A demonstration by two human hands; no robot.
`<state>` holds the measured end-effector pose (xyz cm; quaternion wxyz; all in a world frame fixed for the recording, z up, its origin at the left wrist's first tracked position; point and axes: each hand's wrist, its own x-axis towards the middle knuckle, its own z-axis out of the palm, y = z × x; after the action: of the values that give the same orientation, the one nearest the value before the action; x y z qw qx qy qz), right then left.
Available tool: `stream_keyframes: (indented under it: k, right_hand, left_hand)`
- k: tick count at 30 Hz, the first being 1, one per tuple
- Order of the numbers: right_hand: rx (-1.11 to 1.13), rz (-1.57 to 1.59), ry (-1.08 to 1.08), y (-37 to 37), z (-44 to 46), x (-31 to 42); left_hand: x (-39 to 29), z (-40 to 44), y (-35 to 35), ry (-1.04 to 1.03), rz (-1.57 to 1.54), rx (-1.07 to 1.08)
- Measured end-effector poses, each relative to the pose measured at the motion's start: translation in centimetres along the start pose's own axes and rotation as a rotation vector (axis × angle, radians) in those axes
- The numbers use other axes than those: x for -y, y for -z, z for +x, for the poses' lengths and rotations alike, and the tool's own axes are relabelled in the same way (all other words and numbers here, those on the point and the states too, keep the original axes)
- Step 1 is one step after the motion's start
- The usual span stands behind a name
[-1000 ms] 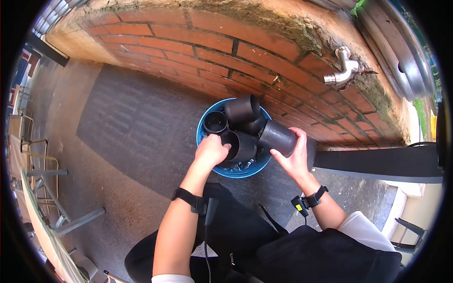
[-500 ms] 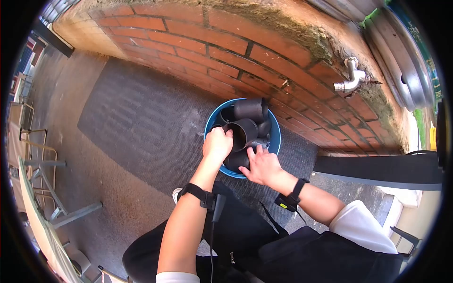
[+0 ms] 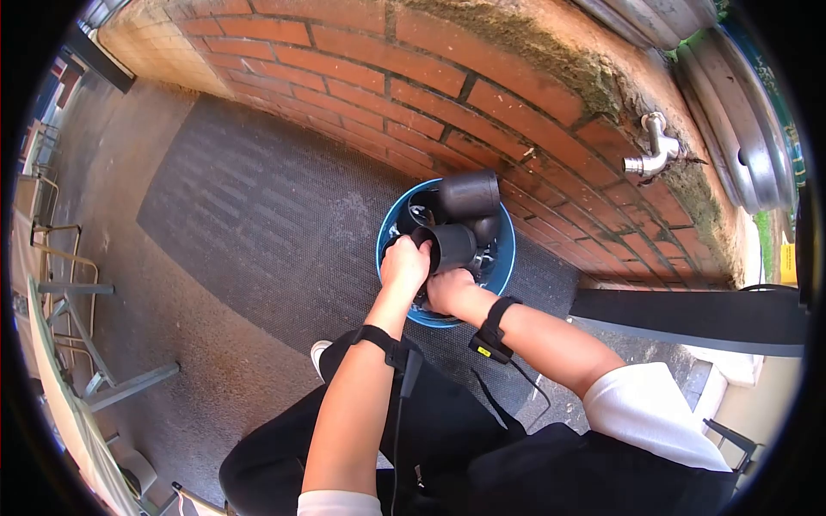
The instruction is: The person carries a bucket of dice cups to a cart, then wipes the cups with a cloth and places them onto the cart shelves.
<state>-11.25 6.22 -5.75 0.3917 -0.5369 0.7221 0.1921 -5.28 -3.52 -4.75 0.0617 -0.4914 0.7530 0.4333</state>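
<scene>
- Both the left hand [image 3: 404, 263] and the right hand [image 3: 452, 293] reach down into a blue bucket [image 3: 508, 258].
- The left hand is clamped on the rim of a black cup [image 3: 456, 246].
- That cup lies tilted in the bucket, its mouth turned towards the left hand.
- The right hand is just below the same cup, fingers hidden; whether they grip anything, I cannot tell.
- Another dark cup [image 3: 469, 194] lies on its side at the bucket's far edge, near the brick wall [image 3: 379, 82].
- The bucket stands on a dark mat [image 3: 258, 189].
- A metal tap [image 3: 658, 153] juts from the wall, up and right of the bucket.
</scene>
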Motion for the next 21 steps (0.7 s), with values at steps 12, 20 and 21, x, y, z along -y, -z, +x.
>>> stream_keyframes:
  k: [12,20,21]
  right_hand:
    - [-0.354,0.321,0.008,1.8,-9.5,-2.1]
    - [-0.626,0.034,-0.219,-0.7,-8.8,-5.6]
    - [-0.573,0.012,-0.251,-1.1,-8.1,-5.3]
  left_hand:
    - [0.8,1.0,1.0,0.04,-0.16,0.135]
    - [-1.2,-1.5,4.2,-0.107,0.044,0.111]
    - [-1.1,-1.7,4.4,-0.124,0.058,0.114]
